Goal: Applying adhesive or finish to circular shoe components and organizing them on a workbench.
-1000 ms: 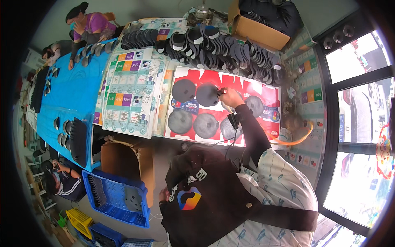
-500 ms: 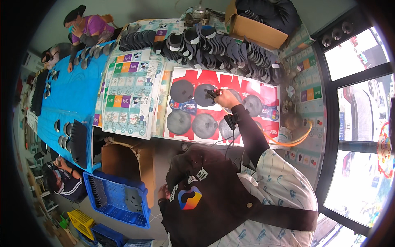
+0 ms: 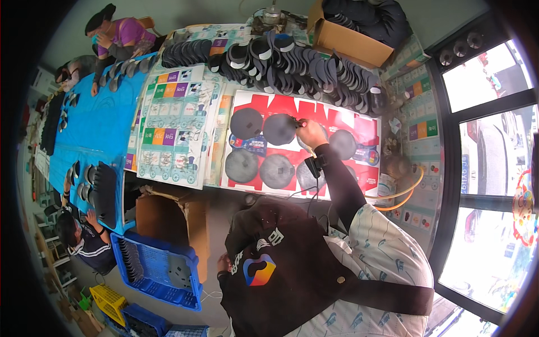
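Eight round grey discs (image 3: 278,171), by my count (one barely peeks past the dark-sleeved forearm (image 3: 343,182)), lie across one red-and-white printed sheet (image 3: 368,181). The right hand (image 3: 313,135) clutches one small dark handheld tool (image 3: 300,123). Two darker discs (image 3: 247,123) look unfinished; visible paler, mottled ones seem done. The left hand (image 3: 224,263) hangs low, finger state unclear.

Route in from the left, low over the flat printed sheets (image 3: 168,129), is open to the left-hand discs (image 3: 241,165). Right hand (image 3: 305,132) with black tool (image 3: 299,122) and forearm (image 3: 345,182) block the middle. Far side walled off by dark curved pads (image 3: 306,70), carton (image 3: 353,46) behind; hose (image 3: 420,181) loops at right.
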A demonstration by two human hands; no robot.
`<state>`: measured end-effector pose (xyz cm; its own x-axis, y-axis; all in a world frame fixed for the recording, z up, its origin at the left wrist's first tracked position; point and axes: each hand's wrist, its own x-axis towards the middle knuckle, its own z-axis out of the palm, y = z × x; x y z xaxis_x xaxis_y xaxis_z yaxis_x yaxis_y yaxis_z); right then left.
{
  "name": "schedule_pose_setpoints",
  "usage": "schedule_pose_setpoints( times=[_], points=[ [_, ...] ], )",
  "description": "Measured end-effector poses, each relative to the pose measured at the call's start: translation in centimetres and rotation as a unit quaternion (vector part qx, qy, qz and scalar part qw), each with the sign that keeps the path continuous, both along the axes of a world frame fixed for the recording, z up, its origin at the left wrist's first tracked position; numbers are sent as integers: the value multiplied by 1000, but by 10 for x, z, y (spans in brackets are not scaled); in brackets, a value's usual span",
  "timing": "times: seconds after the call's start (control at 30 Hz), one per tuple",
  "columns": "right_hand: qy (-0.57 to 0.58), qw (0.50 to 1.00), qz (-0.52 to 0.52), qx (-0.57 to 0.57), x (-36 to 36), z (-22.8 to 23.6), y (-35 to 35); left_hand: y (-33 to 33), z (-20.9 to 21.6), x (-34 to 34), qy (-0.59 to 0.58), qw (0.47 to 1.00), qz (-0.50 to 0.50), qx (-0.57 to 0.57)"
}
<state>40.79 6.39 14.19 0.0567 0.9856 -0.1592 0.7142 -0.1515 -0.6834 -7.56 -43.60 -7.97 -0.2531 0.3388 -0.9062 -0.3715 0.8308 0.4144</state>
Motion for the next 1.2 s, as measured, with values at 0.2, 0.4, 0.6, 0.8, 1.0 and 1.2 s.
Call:
schedule_pose_setpoints(
  times=[0.2,0.4,0.6,0.8,1.0,1.2],
  points=[
    [9,998,60,10,4,-19,4,7,5,1,-34,998,34,35],
    [0,988,146,48,14,-33,4,34,26,16,-19,996,84,27],
    [23,990,139,-21,0,-2,0,5,3,6,-58,992,108,40],
    [-1,987,142,-69,3,-5,2,1,-16,2,-81,990,96,64],
    [19,989,136,-60,3,-5,0,10,-8,6,-19,997,71,20],
    [45,987,152,6,8,-18,0,7,-10,3,-30,996,84,31]
  ],
)
